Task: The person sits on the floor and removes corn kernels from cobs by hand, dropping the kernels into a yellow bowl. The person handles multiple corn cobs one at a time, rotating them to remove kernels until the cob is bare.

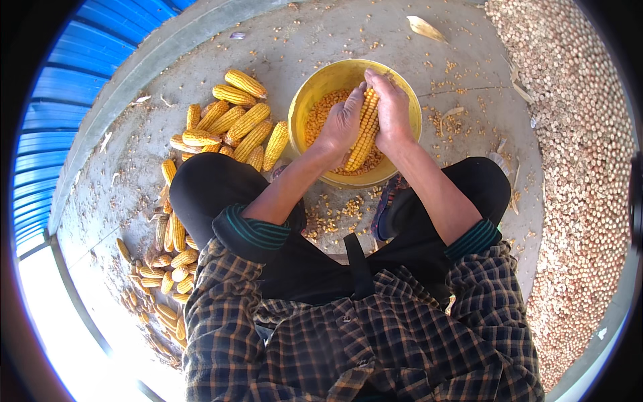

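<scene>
Both hands hold one yellow ear of corn [365, 131] over a round yellow tub [297, 108]. My left hand [339, 123] grips the ear from its left side, thumb towards the upper end. On the other side, my right hand [392, 108] wraps the upper part of the same ear, its palm against the rows of kernels. The ear is tilted, its lower end towards me. Loose corn kernels [321, 113] lie in the tub below. The undersides of the fingers are hidden.
Unshelled corn ears [246, 123] are piled left of the tub, with more ears [171, 271] beside my left leg. A broad heap of what look like bare cobs [582, 166] lies at the right. Kernels [351, 207] and husk pieces [424, 28] are scattered on the concrete floor [281, 35].
</scene>
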A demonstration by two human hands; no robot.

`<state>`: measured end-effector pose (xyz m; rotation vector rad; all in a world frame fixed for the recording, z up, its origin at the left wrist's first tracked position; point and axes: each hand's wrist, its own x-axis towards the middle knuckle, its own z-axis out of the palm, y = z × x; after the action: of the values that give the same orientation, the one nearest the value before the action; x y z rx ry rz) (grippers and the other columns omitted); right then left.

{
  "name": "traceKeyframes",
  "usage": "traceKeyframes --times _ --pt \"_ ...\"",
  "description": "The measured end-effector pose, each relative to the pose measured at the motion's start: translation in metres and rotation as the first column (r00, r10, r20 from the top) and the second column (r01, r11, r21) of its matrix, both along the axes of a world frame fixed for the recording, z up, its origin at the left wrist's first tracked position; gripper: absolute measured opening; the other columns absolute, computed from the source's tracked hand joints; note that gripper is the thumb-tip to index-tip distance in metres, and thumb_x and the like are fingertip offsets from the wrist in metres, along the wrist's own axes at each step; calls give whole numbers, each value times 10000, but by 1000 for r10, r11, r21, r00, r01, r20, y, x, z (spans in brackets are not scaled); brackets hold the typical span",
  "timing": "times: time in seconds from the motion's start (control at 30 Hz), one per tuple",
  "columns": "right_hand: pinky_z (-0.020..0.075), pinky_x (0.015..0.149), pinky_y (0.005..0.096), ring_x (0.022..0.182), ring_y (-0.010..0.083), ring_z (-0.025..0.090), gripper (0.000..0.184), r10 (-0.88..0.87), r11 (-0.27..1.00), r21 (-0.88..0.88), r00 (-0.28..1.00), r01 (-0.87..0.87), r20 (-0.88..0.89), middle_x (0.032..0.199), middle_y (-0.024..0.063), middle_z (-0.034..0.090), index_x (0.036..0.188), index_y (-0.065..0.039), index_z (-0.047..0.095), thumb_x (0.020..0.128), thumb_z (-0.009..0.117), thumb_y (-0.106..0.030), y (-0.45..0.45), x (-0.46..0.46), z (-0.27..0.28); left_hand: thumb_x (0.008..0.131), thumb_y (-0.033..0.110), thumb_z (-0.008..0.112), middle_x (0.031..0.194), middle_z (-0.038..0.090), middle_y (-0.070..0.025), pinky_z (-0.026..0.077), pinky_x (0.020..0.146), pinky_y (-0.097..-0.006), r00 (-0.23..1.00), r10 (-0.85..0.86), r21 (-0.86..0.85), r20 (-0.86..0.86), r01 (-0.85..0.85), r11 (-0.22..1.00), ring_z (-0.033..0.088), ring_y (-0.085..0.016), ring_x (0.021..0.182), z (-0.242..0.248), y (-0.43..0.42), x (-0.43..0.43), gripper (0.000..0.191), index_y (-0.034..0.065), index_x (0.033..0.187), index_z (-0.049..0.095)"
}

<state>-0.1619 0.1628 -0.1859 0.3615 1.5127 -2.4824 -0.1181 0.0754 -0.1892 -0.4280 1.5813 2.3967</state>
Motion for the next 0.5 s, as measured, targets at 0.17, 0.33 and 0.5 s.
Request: traceKeyframes --times 0.17,0.33,0.5 --pt "440 695 260 730 94 547 111 64 998 30 997 -63 -35 772 4 590 762 -82 596 833 636 -156 3 6 1 996 375 410 966 641 -62 505 682 -305 972 16 152 236 -53 987 612 -138 798 3 1 0 423 25 1167 576" --pt "403 614 247 655 61 500 128 65 997 44 994 -62 -91 708 -34 548 712 -90 575 814 641 -130 0 9 0 993 346 415 945 645 -63 511 635 -306 939 -13 190 342 -56 980 613 -138 765 3 -1 3 380 41 1126 597" --pt "402 621 246 644 70 492 224 60 997 -43 996 -63 -71 706 -28 537 720 -104 561 868 641 -252 -2 4 -5 985 370 446 978 639 -65 517 656 -297 949 60 217 310 -132 967 616 -136 805 3 -1 0 419 20 1164 588"
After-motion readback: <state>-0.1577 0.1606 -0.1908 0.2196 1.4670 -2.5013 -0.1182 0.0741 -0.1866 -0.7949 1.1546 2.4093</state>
